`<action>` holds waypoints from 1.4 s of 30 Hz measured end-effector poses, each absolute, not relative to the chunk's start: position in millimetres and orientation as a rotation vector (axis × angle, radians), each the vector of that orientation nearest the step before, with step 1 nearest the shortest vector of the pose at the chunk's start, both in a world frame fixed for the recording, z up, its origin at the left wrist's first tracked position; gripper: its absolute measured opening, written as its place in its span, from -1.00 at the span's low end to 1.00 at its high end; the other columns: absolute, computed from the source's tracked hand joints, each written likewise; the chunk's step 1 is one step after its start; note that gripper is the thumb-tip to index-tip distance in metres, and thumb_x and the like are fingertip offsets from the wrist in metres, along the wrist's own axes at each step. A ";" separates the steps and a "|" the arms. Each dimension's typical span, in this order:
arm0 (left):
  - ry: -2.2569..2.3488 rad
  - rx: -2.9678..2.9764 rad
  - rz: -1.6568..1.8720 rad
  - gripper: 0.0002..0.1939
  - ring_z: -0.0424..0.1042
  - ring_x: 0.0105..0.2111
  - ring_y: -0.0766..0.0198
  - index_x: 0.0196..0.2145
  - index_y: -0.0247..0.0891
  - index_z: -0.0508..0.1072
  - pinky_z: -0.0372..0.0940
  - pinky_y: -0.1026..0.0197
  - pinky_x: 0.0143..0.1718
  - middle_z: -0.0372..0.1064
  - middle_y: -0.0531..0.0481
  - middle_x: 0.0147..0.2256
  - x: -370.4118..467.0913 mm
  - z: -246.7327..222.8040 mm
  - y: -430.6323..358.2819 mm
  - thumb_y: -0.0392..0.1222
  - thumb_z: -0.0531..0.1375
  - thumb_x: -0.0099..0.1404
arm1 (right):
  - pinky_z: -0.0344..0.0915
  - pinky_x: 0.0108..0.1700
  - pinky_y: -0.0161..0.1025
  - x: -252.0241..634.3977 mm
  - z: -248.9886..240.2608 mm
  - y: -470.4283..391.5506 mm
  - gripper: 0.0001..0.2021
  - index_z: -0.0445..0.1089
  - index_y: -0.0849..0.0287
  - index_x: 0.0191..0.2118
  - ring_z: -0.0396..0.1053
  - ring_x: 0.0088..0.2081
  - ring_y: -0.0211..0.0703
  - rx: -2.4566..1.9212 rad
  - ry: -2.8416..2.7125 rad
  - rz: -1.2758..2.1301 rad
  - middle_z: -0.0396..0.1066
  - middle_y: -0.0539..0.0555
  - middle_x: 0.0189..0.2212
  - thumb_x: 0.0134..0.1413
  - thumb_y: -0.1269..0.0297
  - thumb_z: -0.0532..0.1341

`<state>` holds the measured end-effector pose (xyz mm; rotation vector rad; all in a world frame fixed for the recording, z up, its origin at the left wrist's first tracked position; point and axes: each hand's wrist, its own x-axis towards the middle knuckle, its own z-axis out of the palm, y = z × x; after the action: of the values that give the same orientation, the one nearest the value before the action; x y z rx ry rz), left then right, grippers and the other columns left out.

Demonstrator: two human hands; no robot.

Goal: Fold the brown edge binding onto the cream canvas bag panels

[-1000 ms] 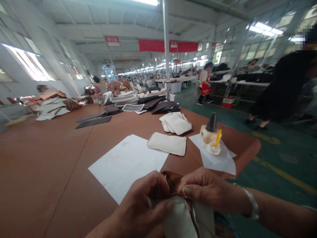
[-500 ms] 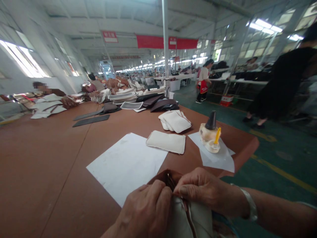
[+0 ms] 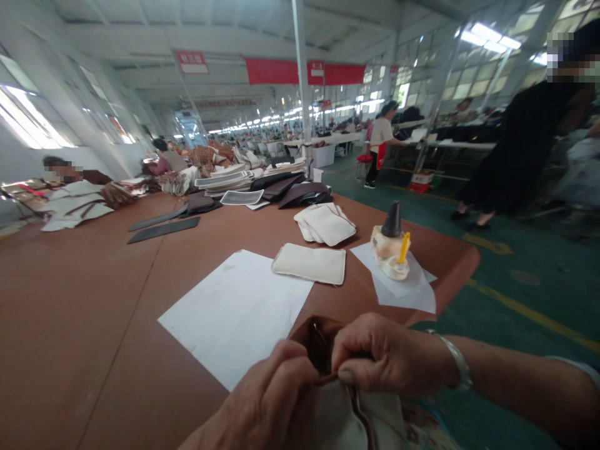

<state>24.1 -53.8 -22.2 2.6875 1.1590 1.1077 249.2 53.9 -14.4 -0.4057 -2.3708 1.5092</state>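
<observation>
Bottom centre of the frame, both hands are locked on the brown-and-cream fabric piece (image 3: 349, 412) at the near edge of the counter (image 3: 94, 312). The left hand (image 3: 267, 406) has its grip closed around the piece's left side; the right hand (image 3: 389, 356) pinches the brown folded top edge, thumb pressed down, a bracelet (image 3: 452, 362) at the wrist. Just above them lies a white paper sheet (image 3: 234, 312), then a cream pad (image 3: 309, 264), with a stack of pads (image 3: 325, 224) beyond. Right of centre, a glue bottle (image 3: 390, 247) stands on paper.
</observation>
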 end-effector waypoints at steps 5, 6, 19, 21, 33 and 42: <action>1.181 1.763 0.866 -0.56 0.19 -0.48 0.38 -0.40 -0.29 0.36 0.13 0.33 -0.48 0.19 0.05 -0.47 27.2 -19.2 -41.8 0.09 0.00 0.48 | 0.15 -0.46 -0.46 249.1 -18.1 51.5 -0.83 0.54 0.34 -0.29 0.26 -0.47 -0.36 -0.446 -2.378 1.492 0.42 0.01 -0.45 0.06 0.44 0.20; 1.145 1.610 0.783 -0.51 0.10 -0.52 0.41 -0.47 -0.29 0.30 0.04 0.33 -0.53 0.11 0.08 -0.52 28.4 -19.0 -39.8 0.17 0.05 0.43 | 0.15 -0.46 -0.46 249.4 -18.5 50.8 -0.84 0.55 0.33 -0.29 0.27 -0.47 -0.36 -0.461 -2.383 1.481 0.43 0.01 -0.46 0.05 0.45 0.21; 1.031 1.164 0.732 -0.59 0.13 -0.56 0.41 -0.44 -0.35 0.45 0.00 0.32 -0.52 0.22 0.05 -0.54 38.7 -15.2 -36.2 0.09 0.39 0.01 | 0.14 -0.49 -0.50 248.4 -20.1 52.1 -0.85 0.53 0.35 -0.33 0.24 -0.49 -0.38 -0.438 -2.246 1.616 0.42 -0.01 -0.49 -0.04 0.50 0.21; 1.050 1.186 0.706 -0.54 0.05 -0.57 0.44 -0.47 -0.35 0.43 -0.07 0.33 -0.54 0.15 0.08 -0.57 38.7 -15.1 -35.5 0.17 0.35 0.09 | 0.16 -0.47 -0.50 248.4 -17.1 50.5 -0.87 0.52 0.36 -0.34 0.25 -0.49 -0.38 -0.406 -2.275 1.571 0.42 0.00 -0.49 -0.01 0.47 0.22; 1.106 1.490 0.953 -0.59 0.24 -0.51 0.38 -0.48 -0.31 0.45 0.12 0.35 -0.51 0.27 0.04 -0.53 29.4 -21.0 -41.2 0.12 0.29 0.27 | 0.29 0.05 -0.13 272.5 5.7 72.3 -0.38 0.36 0.27 0.13 0.34 -0.01 -0.02 -0.657 -2.176 1.137 0.41 0.24 -0.04 0.36 -0.22 0.02; 1.606 2.661 1.429 -0.72 0.53 -0.29 0.19 -0.02 -0.10 0.54 0.44 0.24 -0.28 0.57 -0.06 -0.23 20.9 7.1 -24.5 -0.16 0.28 0.30 | 0.33 -0.26 -0.33 214.7 -14.5 85.2 -0.76 0.47 0.31 -0.18 0.38 -0.30 -0.20 -0.610 -2.108 1.522 0.47 0.08 -0.28 0.21 0.20 0.25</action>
<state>20.9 -24.5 7.1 2.6610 1.6060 1.4288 214.7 85.2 -14.5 -0.6095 -2.1079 1.5225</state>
